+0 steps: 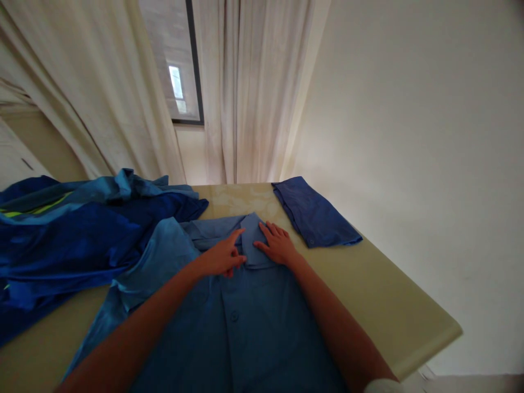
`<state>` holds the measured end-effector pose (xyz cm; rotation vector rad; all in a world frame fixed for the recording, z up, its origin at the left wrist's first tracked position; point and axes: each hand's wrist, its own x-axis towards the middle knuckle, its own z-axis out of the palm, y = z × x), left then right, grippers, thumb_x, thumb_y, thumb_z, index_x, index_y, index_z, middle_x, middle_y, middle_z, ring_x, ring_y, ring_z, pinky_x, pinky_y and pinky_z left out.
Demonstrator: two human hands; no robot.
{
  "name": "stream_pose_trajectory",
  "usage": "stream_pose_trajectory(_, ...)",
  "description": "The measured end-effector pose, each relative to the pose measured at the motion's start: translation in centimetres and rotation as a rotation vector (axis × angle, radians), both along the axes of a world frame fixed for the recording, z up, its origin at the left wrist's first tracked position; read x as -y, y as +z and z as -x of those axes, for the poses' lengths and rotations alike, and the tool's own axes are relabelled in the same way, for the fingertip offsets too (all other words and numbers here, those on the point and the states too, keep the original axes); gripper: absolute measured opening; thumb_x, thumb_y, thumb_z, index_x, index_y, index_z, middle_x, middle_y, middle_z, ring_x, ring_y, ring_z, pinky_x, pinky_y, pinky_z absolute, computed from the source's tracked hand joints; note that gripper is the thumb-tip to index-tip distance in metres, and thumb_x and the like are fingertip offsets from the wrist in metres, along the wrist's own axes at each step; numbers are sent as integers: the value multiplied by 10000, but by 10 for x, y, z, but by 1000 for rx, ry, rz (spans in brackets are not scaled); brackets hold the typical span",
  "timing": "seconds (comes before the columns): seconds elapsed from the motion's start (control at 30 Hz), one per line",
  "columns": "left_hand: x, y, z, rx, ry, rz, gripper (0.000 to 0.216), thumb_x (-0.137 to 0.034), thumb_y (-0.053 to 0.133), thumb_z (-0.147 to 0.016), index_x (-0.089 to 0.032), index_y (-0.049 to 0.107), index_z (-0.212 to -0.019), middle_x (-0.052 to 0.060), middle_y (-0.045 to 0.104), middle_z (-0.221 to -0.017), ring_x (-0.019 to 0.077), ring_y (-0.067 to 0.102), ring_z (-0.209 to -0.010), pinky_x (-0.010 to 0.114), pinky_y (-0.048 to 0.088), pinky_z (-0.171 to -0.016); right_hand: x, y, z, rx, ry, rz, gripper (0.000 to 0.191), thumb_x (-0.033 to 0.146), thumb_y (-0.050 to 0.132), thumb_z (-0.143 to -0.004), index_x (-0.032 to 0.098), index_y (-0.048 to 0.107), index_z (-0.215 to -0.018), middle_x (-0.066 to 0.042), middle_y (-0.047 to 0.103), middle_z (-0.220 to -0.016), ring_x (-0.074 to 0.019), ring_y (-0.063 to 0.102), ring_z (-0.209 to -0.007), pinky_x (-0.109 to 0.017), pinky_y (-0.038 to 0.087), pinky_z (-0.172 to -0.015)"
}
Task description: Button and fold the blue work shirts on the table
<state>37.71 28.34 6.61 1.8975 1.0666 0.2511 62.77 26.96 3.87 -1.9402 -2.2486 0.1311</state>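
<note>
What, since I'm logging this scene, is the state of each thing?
Light-blue shirt: laid out, front up
Dark-blue garment at right: folded flat
Blue garments at left: rumpled heap
Curtains: parted
Window: open or shut, cannot tell
Left hand: fingers partly bent
Right hand: palm down, spread on shirt

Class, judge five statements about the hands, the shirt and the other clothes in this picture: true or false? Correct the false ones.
1. The left hand and right hand are at the shirt. True.
2. A folded garment lies on the table, to the right. True.
3. The right hand rests on the folded garment. False: it rests on the shirt.
4. The clothes pile is neatly folded. False: it lies rumpled.
5. A button shows on the shirt. True.
</note>
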Motion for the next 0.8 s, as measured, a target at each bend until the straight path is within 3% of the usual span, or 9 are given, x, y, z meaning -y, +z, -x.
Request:
stream_pose_trajectory(0.1,20,-1,60,-116,57,-347,623,-556,609,-897,-280,564,-1454,67,778,-1029,261,748,-867,383,586,-816,-1,-23,6,27,-25,22,833,751,293,-1039,216,261,-1677,-135,230,-1723,-325,249,-1576,-511,204,-1267)
stream_pose_trajectory(0.2,37,-14,119,-316,136,-640,571,-568,675,-828,-293,682,-1328,116,687,-1384,365,635,-1265,527,487,-1087,-1,-26,4,38,-25,18,843,758,257,-1036,211,263,-1677,-118,207,-1730,-318,235,-1582,-503,192,-1272)
stream_pose_trajectory(0.3,47,-31,159,-411,152,-664,424,-426,507,-923,-286,731,-1256,105,671,-1428,343,632,-1300,543,460,-1136,-2,-24,3,51,-24,6,824,746,253,-1039,220,278,-1673,-111,226,-1727,-315,250,-1577,-499,201,-1267)
stream_pose_trajectory(0.37,49,-39,173,-427,191,-637,456,-300,384,-941,-268,734,-1233,99,717,-1358,305,677,-1239,499,494,-1111,-3,-25,2,57,-26,-14,814,740,253,-1041,226,280,-1671,-111,242,-1723,-312,279,-1565,-496,209,-1262)
stream_pose_trajectory(0.47,51,-41,184,-378,236,-612,478,-313,316,-973,-262,716,-1230,85,773,-1222,279,727,-1130,436,551,-1041,-6,-29,1,66,-25,-19,813,740,258,-1040,230,274,-1673,-109,257,-1719,-310,315,-1548,-489,228,-1253)
stream_pose_trajectory(0.53,57,-38,191,-328,214,-627,457,-401,332,-998,-281,720,-1207,73,780,-1193,280,727,-1119,424,553,-1039,-6,-30,0,68,-26,-13,815,744,258,-1038,232,276,-1672,-106,268,-1715,-307,330,-1541,-484,243,-1246)
stream_pose_trajectory(0.63,72,-34,202,-327,141,-700,423,-489,487,-959,-332,687,-1297,50,734,-1324,307,666,-1248,472,488,-1128,-6,-30,-1,61,-25,-28,813,747,255,-1038,233,291,-1667,-103,279,-1712,-306,341,-1535,-482,250,-1243)
stream_pose_trajectory(0.8,86,-38,226,-449,164,-815,657,-343,553,-834,-367,558,-1491,15,531,-1581,327,522,-1428,532,384,-1218,-5,-26,0,55,-21,-25,809,741,264,-1039,229,302,-1663,-111,292,-1707,-317,346,-1531,-489,258,-1239)
